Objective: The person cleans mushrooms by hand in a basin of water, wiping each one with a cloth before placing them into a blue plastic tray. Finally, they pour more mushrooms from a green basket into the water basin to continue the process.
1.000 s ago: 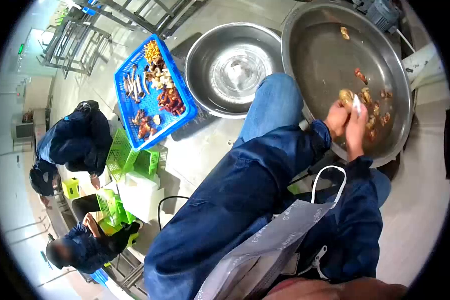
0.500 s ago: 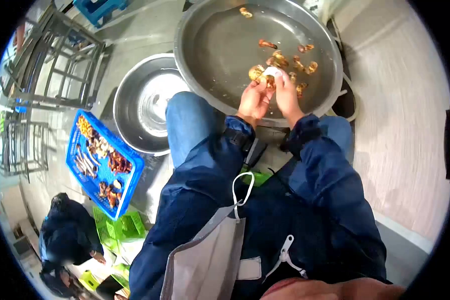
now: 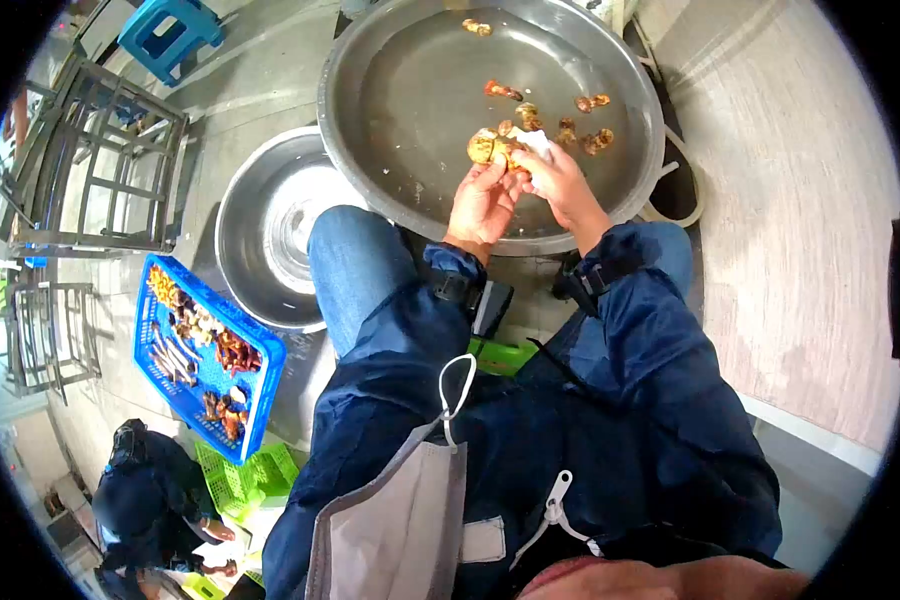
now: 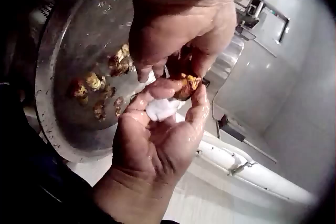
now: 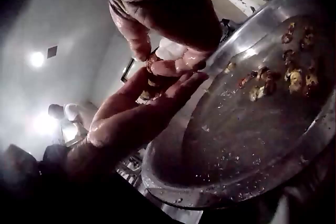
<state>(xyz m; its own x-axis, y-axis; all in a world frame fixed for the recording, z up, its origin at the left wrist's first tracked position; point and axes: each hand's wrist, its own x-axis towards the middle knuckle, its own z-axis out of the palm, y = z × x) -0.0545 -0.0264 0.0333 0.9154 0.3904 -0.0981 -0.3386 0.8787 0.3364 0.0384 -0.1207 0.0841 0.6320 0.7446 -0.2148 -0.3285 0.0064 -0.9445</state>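
Observation:
My left hand point(image 3: 478, 208) holds a yellow-brown mushroom point(image 3: 484, 147) over the near side of a large metal basin point(image 3: 405, 130) of water. The right hand point(image 3: 570, 192) pinches a small white pad point(image 3: 536, 142) against the mushroom. In the left wrist view the pad point(image 4: 164, 109) lies between the right thumb and fingers, and an orange-brown part of the mushroom point(image 4: 188, 85) shows between the two hands. Fingers hide much of it. Several wet brown mushrooms point(image 3: 598, 142) lie in the basin beyond the hands.
A smaller metal basin point(image 3: 245, 245) stands left of my knee. Beside it a blue basket point(image 3: 267, 385) holds sorted mushrooms. Further off are a metal rack point(image 3: 125, 185), a blue stool point(image 3: 170, 35), green crates point(image 3: 232, 480) and a crouching person point(image 3: 145, 490) at lower left.
My view has turned toward the large basin, so it and both hands now stand nearer the middle. The hands keep hold of the mushroom and the white pad, which shift slightly together.

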